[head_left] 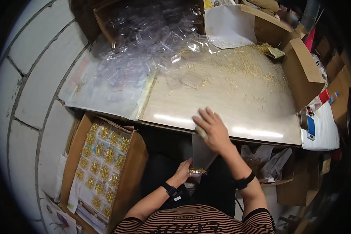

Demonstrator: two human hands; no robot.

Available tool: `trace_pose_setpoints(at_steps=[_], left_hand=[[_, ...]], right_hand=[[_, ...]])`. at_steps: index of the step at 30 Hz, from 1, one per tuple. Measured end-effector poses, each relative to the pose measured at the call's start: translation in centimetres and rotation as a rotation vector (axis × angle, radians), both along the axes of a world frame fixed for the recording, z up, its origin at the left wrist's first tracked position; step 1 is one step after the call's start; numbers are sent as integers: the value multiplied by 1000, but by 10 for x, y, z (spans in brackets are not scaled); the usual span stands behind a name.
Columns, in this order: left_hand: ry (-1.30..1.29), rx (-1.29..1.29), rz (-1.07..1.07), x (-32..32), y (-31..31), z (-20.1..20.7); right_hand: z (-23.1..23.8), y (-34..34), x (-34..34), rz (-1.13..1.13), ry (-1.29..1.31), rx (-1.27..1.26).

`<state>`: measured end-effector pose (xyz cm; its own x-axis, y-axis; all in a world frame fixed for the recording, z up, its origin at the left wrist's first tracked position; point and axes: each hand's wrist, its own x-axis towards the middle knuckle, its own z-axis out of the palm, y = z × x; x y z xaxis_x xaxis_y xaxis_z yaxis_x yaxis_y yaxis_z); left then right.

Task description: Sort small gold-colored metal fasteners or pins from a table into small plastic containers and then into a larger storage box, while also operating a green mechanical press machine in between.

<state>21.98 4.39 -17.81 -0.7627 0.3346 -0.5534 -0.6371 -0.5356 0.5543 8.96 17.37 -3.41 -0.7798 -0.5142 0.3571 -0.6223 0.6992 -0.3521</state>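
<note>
My left hand (pixel 182 172) is closed on the side of a small clear plastic box (pixel 198 171), held low in front of my lap. Thin gold-coloured metal pieces lie inside this box. Directly above it, a grey translucent chute-like sheet (pixel 202 151) hangs from the table's front edge. My right hand (pixel 213 132) lies over that edge at the top of the sheet, its fingers stretched out on the table top (pixel 171 105). Something pale yellow shows by its thumb, too small to name. Whether gold pieces lie under the palm is hidden.
Loose gold pieces (pixel 241 66) are scattered across the far table. Clear empty boxes (pixel 156 46) heap at the back left, spilling from a carton. At lower left, a cardboard box (pixel 130 167) holds rows of filled clear boxes (pixel 104 171). Cardboard walls (pixel 302 74) edge the right side.
</note>
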Motion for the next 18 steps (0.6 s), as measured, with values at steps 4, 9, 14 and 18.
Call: trace_pose_setpoints(at_steps=[4,9,14,18], left_hand=[[-42,61,9,-8,7,-2],[20,67,-90,-6,3,0],[-11,63,-119,16,-16,0],[-21,101,-159,24,-29,32]], right_hand=[[0,17,61,36,-2,-71],[10,54,118,14,-93,-214],[-8,80,139,-92,-222,-265],[-17,67,155,8,-254,-224]])
